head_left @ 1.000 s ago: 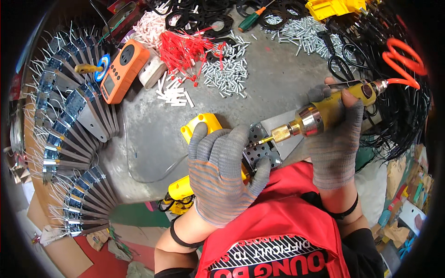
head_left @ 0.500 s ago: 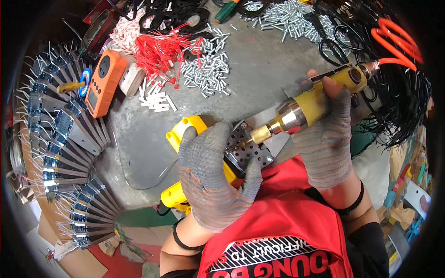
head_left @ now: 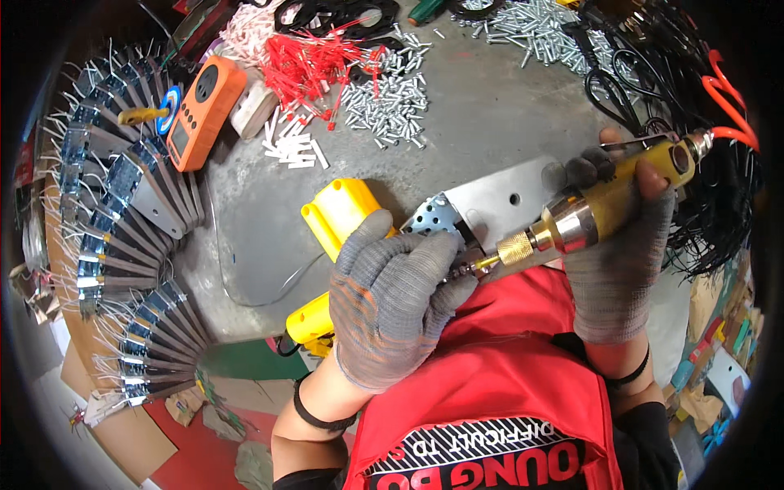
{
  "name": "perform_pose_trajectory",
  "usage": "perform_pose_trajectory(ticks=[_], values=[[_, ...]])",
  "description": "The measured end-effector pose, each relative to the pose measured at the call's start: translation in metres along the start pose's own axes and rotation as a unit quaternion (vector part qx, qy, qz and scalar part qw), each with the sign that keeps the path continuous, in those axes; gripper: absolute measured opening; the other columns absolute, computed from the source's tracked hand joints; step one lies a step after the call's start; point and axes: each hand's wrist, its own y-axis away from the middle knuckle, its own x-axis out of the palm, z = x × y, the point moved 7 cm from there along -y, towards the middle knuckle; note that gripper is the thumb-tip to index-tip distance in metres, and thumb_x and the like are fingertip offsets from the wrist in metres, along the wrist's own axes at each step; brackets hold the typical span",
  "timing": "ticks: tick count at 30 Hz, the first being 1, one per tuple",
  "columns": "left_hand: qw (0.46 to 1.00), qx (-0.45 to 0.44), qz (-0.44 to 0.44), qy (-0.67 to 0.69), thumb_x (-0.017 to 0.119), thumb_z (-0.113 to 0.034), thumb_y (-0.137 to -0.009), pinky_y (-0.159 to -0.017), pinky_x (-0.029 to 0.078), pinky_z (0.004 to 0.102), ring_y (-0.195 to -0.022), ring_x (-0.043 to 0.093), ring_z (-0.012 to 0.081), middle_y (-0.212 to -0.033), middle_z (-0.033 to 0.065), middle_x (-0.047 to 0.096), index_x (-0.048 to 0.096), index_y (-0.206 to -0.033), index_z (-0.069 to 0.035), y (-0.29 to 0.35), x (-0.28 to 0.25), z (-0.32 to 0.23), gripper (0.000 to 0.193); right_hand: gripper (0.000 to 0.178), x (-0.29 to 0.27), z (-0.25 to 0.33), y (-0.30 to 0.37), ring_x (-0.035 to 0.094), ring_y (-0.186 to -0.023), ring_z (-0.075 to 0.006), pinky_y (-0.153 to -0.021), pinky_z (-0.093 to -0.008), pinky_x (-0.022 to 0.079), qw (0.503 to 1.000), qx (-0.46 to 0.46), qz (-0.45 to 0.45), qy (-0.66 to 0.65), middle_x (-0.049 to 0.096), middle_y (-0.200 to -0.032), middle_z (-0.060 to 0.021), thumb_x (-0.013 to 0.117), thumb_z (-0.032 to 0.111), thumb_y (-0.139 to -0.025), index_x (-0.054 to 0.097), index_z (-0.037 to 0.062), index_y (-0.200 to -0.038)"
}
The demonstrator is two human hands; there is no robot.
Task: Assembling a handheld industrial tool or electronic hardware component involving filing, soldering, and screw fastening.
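Grey tabletop (head_left: 482,106) spreads ahead of both hands, loose screws (head_left: 384,114) heaped beyond the left. Between the hands, one line governs: the driver (head_left: 608,204) slants from far right to near left, bit (head_left: 486,264) end at the left fingertips, hose end beyond the right hand. Metal plate (head_left: 506,204) lies just on the far side of that line, long axis roughly parallel to it; left hand nearer its holed end, right fingertips overlapping its other end in view. Yellow housing (head_left: 339,214) shows ahead of the left hand and again on its near side; whether one piece, cannot tell, glove covers the middle. Right hand (head_left: 616,269) wraps the driver body, thumb over the top. Left hand (head_left: 388,302) bunched, fingers and thumb drawn close about the bit's tip; exact grip and tip contact hidden. Looks: plate smooth, dull grey, one dark round hole in the flat; holed end shinier, bluish, dotted with small perforations. Driver yellow, worn, bright steel collar, knurled brass chuck, slim brassy bit.
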Motion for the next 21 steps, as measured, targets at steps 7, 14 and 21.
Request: perform_pose_trajectory(ticks=[7, 14, 21], values=[[1.0, 0.022, 0.019, 0.001, 0.083, -0.018, -0.071, -0.099, 0.042, 0.0425, -0.072, 0.063, 0.0244, -0.068, 0.001, 0.064, 0.059, -0.112, -0.002, -0.004, 0.0, -0.002, 0.05, 0.045, 0.007, -0.006, 0.0, 0.056, -0.093, -0.0171, -0.08, -0.0315, 0.05, 1.0, -0.001, -0.024, -0.012, 0.056, -0.095, -0.0046, 0.056, 0.031, -0.094, 0.049, -0.0007, -0.125], [0.999, 0.039, 0.026, -0.016, 0.082, -0.018, -0.071, -0.095, 0.043, 0.0418, -0.071, 0.062, 0.025, -0.069, 0.0014, 0.065, 0.058, -0.115, -0.002, -0.006, 0.0, -0.005, 0.053, 0.046, 0.003, -0.007, -0.004, 0.057, -0.091, -0.0171, -0.079, -0.0333, 0.051, 0.999, 0.006, -0.03, -0.039, 0.057, -0.095, -0.0052, 0.058, 0.032, -0.093, 0.05, -0.0002, -0.125], [0.999, 0.015, 0.022, 0.027, 0.086, -0.02, -0.069, -0.079, 0.045, 0.0389, -0.064, 0.057, 0.0211, -0.066, 0.003, 0.059, 0.053, -0.123, 0.0, -0.007, 0.003, -0.004, 0.066, 0.043, 0.0, -0.008, -0.007, 0.057, -0.09, -0.018, -0.075, -0.0349, 0.053, 0.999, 0.003, -0.039, -0.014, 0.057, -0.093, -0.0039, 0.061, 0.032, -0.09, 0.054, 0.0015, -0.12]])
